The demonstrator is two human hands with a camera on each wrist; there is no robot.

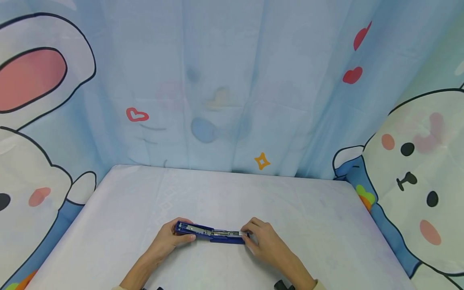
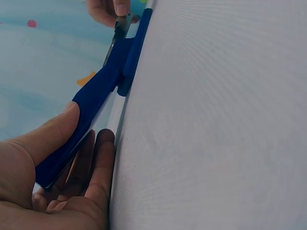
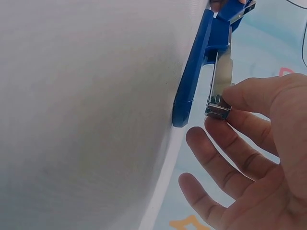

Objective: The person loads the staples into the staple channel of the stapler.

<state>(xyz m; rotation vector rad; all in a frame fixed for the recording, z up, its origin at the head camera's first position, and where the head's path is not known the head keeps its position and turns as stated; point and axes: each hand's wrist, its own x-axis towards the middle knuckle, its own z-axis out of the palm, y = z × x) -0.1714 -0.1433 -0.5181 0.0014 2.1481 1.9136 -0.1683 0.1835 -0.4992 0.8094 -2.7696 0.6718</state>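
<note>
From my remote seat, the head view showed a blue stapler over the near part of the desk, at 6 o'clock in the frame. It was folded wide open. Taking it as the dial's centre, with 12 away from the person, its cover swung out to 9 o'clock, while the metal rail and the base pointed to 3.

Both hands were occupied. At 9 o'clock I had the left hand gripping the cover, thumb on one side and fingers around the other. At 3 o'clock the right hand pinched the rail's end between thumb and index finger, the lower fingers fanned out clear of it. The right wrist view let me see a gap between rail and base; whether the base touched the desk, I couldn't tell.

A white cloth covered the desk. Beyond it, at 12 o'clock, hung a light-blue curtain, with an orange star near 1 and a printed rabbit between 2 and 3. A dark object, cut off by the frame, sat at 4 o'clock beside the right forearm.
</note>
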